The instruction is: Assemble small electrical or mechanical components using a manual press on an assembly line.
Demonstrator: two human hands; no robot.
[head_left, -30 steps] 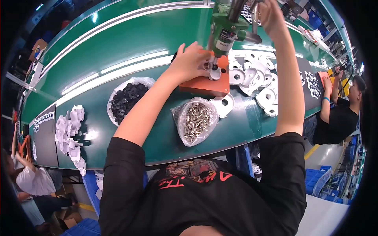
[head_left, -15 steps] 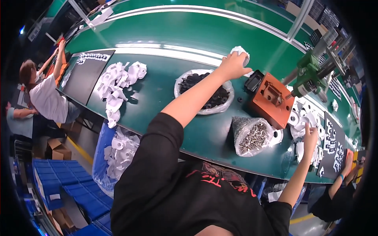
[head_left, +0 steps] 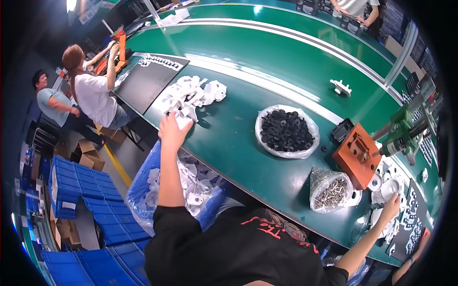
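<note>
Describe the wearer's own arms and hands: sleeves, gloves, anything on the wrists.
Short black sleeves, part of a black T-shirt with a red-lettered print on the front. Forearms bare; left hand and right hand both ungloved. No watch, band or cable visible.

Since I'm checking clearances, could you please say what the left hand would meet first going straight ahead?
The left hand would likely meet the pile of white molded parts first; whether it touches one now is unclear.

Red lettering (head_left: 272, 233) on black shirt (head_left: 224, 252)
</note>
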